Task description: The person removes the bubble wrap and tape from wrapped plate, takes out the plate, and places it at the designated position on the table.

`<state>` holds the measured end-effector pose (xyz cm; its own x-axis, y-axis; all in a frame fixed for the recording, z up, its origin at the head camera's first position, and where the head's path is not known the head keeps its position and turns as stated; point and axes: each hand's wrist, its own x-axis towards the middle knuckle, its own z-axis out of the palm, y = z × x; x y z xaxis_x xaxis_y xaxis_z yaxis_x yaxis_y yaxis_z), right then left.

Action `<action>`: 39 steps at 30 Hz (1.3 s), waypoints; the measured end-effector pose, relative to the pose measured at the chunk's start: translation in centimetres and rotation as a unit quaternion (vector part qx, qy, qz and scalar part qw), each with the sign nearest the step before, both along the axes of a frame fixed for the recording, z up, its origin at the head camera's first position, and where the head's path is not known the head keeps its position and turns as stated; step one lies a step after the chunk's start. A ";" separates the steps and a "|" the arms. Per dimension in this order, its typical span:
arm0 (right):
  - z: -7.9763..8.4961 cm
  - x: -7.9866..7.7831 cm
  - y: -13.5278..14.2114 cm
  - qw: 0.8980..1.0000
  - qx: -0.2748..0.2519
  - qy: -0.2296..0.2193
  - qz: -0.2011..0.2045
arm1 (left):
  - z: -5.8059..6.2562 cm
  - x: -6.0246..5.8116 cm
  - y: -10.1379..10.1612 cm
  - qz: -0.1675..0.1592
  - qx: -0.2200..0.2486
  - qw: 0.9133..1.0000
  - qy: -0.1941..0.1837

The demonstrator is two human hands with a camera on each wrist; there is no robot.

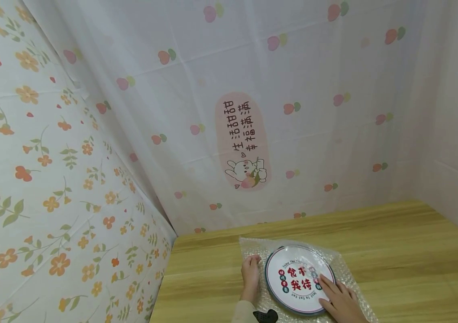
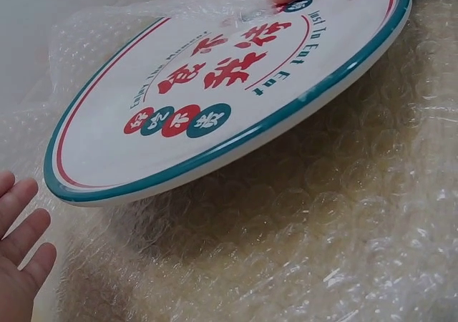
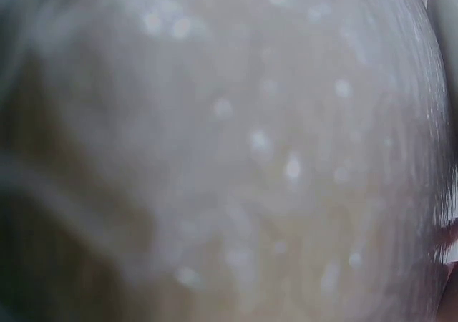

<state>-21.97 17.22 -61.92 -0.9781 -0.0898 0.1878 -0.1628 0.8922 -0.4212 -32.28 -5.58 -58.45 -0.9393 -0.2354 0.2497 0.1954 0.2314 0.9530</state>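
Observation:
A round white plate (image 1: pixel 299 279) with a teal rim and red characters lies on a sheet of bubble wrap (image 1: pixel 350 273). Some clear wrap crosses the plate's far part in the left wrist view. My right hand (image 1: pixel 342 301) rests with extended fingers on the plate's right side. At the plate's left, my left hand (image 1: pixel 250 274) is over the wrap's edge. Its fingers (image 2: pixel 36 268) stand apart from the plate's rim, relaxed and slightly bent. Blurred bubble wrap (image 3: pixel 265 150) fills most of the right wrist view, so the right fingers barely show there.
The wood-grain table (image 1: pixel 410 255) extends right and left of the wrap. A white curtain (image 1: pixel 313 157) with heart prints hangs behind it, and a flowered cloth (image 1: pixel 71 188) along the left. A dark wrist device (image 1: pixel 266 316) sits by my left sleeve.

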 end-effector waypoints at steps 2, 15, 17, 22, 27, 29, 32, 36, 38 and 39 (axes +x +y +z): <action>0.0 0.0 0.0 1.000 0.001 0.002 -0.001 | 0.2 0.0 0.0 -0.004 0.012 1.000 -0.008; 0.0 0.2 -0.1 1.000 0.000 0.014 -0.004 | 0.7 0.7 -0.1 -0.035 0.034 0.999 -0.011; 0.0 0.2 -0.1 1.000 -0.001 0.013 -0.004 | 0.3 0.7 -0.2 -0.043 0.034 0.998 0.010; 0.2 0.2 -0.1 1.000 -0.006 0.007 -0.001 | -3.3 -1.3 -0.8 -0.075 0.036 0.992 0.090; 0.4 0.3 -0.1 1.000 -0.008 0.004 -0.002 | -4.3 -1.8 -0.7 -0.070 0.032 0.992 0.096; 0.4 0.3 -0.1 1.000 -0.007 0.003 -0.003 | -4.2 -1.7 -0.7 -0.073 0.026 0.990 0.117; 0.4 0.3 -0.1 1.000 -0.005 0.003 -0.004 | -2.4 -0.5 -0.4 -0.065 0.017 0.992 0.103; 0.3 0.2 -0.1 1.000 -0.004 0.001 -0.003 | 0.9 1.4 0.4 -0.033 -0.009 0.998 0.048; 0.3 0.1 -0.1 1.000 -0.003 -0.003 -0.003 | 1.4 1.6 0.6 -0.027 -0.027 0.999 0.029; 0.3 0.1 -0.1 1.000 -0.002 -0.005 -0.002 | 1.4 1.6 0.6 -0.025 -0.036 0.999 0.029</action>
<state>-21.87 17.11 -61.58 -0.9804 -0.0843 0.1780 -0.1541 0.8910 -0.4271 -30.69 -4.99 -57.05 -0.9329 -0.1686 0.3182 0.2622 0.2876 0.9212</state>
